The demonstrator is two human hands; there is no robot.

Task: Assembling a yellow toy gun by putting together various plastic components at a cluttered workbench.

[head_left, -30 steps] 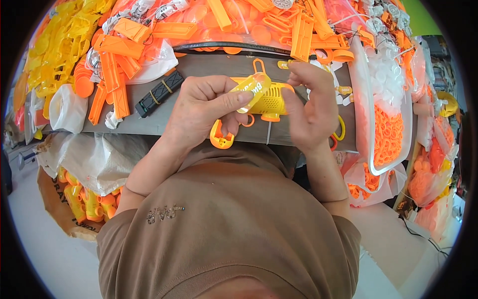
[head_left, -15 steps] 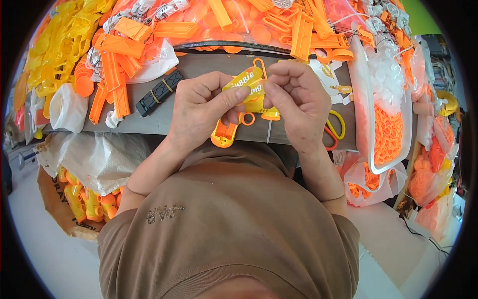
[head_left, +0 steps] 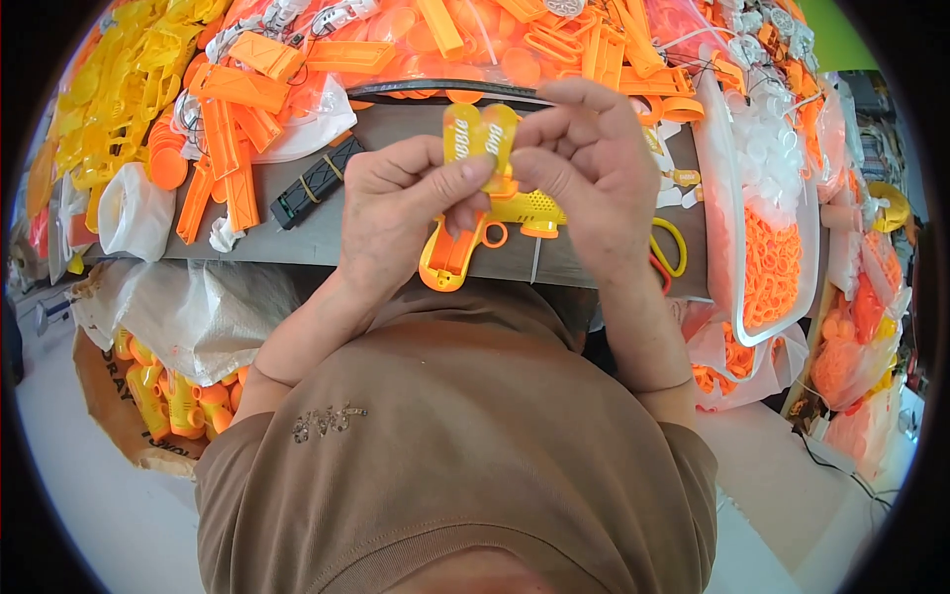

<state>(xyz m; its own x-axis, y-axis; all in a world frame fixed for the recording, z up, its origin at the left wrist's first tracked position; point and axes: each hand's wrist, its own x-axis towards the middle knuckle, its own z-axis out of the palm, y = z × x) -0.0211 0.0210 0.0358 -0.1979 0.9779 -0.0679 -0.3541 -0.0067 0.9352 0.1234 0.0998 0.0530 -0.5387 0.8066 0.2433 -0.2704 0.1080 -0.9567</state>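
Note:
A yellow two-lobed label (head_left: 462,136) with pale lettering stands upright between my hands. My left hand (head_left: 391,203) pinches its lower part between thumb and bent fingers. At the label's right edge, the thumb and a bent finger of my right hand (head_left: 594,163) close together, while the other fingers are raised and curled. Beneath both hands a yellow and orange toy gun (head_left: 534,210) lies on the grey table (head_left: 396,127), its orange grip cavity (head_left: 451,253) facing up. My hands cover part of its body.
Left of my hands lies a black strapped block (head_left: 317,183). Scissors (head_left: 670,247) with red and yellow handles lie right. A white bin (head_left: 727,267) holds small orange rings. Orange parts (head_left: 237,89) heap along the back. A brown sack (head_left: 104,396) of yellow toy bodies stands lower left.
The label has turned from a slant to upright and shifted slightly left, both lobes now side by side. My right hand has moved a little left, its upper fingers rising.

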